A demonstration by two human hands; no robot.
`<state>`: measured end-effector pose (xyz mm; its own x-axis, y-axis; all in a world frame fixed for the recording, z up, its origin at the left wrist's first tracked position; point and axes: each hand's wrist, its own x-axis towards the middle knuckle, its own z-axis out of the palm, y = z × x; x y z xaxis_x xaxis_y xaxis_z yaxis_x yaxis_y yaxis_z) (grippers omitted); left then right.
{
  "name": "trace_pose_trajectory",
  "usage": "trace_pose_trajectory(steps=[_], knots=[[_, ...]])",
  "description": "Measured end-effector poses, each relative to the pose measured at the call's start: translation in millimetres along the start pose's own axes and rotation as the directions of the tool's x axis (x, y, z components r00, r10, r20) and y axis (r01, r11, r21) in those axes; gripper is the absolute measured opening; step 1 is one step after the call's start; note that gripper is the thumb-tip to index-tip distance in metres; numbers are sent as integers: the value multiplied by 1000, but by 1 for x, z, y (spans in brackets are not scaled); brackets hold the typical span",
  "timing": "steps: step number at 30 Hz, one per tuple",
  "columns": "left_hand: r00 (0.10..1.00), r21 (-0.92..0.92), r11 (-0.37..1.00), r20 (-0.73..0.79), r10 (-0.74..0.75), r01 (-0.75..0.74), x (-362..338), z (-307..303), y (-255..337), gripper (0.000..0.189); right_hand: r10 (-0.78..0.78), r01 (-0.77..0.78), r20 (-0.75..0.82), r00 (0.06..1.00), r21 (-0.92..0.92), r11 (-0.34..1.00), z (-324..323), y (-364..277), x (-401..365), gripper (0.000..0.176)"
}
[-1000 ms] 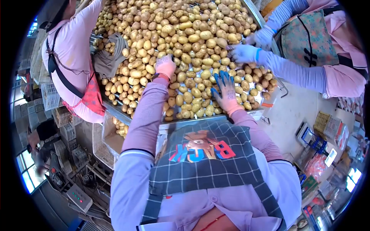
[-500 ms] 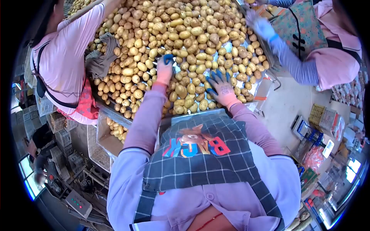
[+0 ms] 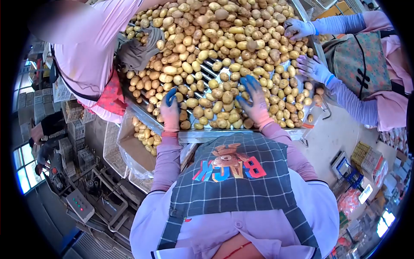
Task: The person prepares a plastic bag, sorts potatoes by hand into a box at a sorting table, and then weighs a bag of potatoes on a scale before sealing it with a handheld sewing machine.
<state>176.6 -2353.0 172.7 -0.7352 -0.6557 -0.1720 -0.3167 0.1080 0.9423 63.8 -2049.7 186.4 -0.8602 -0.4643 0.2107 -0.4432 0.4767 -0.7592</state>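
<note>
Potatoes (image 3: pixel 217 105) lie loose over a metal sorting table (image 3: pixel 202 136). My left hand (image 3: pixel 170 113), in a pink glove with blue fingertips, rests at the table's near left part beside several potatoes; its fingers point forward and nothing shows in them. To the right, my right hand (image 3: pixel 256 102), gloved alike, lies with fingers and thumb apart against the potatoes around it. Dark slats (image 3: pixel 208 71) of the table show between the potatoes ahead of my hands.
A co-worker's gloved hands (image 3: pixel 314 69) are at the table's right edge. Another person in a pink shirt (image 3: pixel 86 64) leans in from the left, near a grey cloth (image 3: pixel 139 49). A lined carton (image 3: pixel 133 153) with potatoes stands below the left edge. A metal hook (image 3: pixel 326 113) sticks out at right.
My left hand has drawn back toward the near edge, away from the pile. My right hand stays among the potatoes. The co-worker's hands at right now both show over the table's edge.
</note>
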Motion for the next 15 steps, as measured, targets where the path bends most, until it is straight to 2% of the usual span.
trace_pose_trajectory(steps=[1, 2, 4, 6, 7, 8, 9, 10, 11, 12, 14, 15], knots=[[993, 118, 986, 39, 112, -115, 7, 9, 8, 31, 29, -23, -60, 998, 105, 994, -5, -2, 6, 61], [973, 229, 947, 92, 212, -227, 12, 21, 15, 31, 225, -195, -49, 973, 340, 920, -13, -8, 7, 57], [923, 524, 763, 149, 356, -379, 33, 42, 18, 31, 371, -254, -115, 921, 544, 799, -19, 4, 10, 54], [934, 602, 716, 183, 307, -354, 53, 60, 15, 33, 480, -172, -137, 867, 820, 545, -33, 4, 14, 52], [949, 614, 724, 214, 231, -315, 60, 68, 11, 33, 562, -180, -64, 825, 912, 369, -43, 6, 14, 49], [957, 626, 728, 246, 155, -279, 65, 76, 8, 34, 465, -103, 9, 885, 979, 178, -47, 22, 7, 51], [956, 620, 739, 267, 119, -265, 59, 84, 17, 33, 388, -45, 87, 918, 992, -115, -55, 28, 4, 53], [953, 615, 747, 291, 81, -252, 53, 92, 28, 33, 290, -6, 133, 948, 916, -401, -62, 33, -1, 56], [912, 550, 731, 306, 273, -404, 55, 100, -2, 32, 273, 9, 126, 954, 896, -444, -66, 37, -5, 57], [901, 578, 695, 338, 273, -427, 47, 108, -2, 31, 255, 22, 118, 960, 874, -486, -69, 41, -10, 58], [907, 621, 688, 400, 134, -376, 25, 120, 19, 30, 126, -15, 124, 984, 768, -640, -68, 56, -23, 56], [910, 600, 711, 389, 141, -367, 24, 123, 14, 29, 125, -6, 116, 985, 757, -654, -67, 54, -25, 55]])
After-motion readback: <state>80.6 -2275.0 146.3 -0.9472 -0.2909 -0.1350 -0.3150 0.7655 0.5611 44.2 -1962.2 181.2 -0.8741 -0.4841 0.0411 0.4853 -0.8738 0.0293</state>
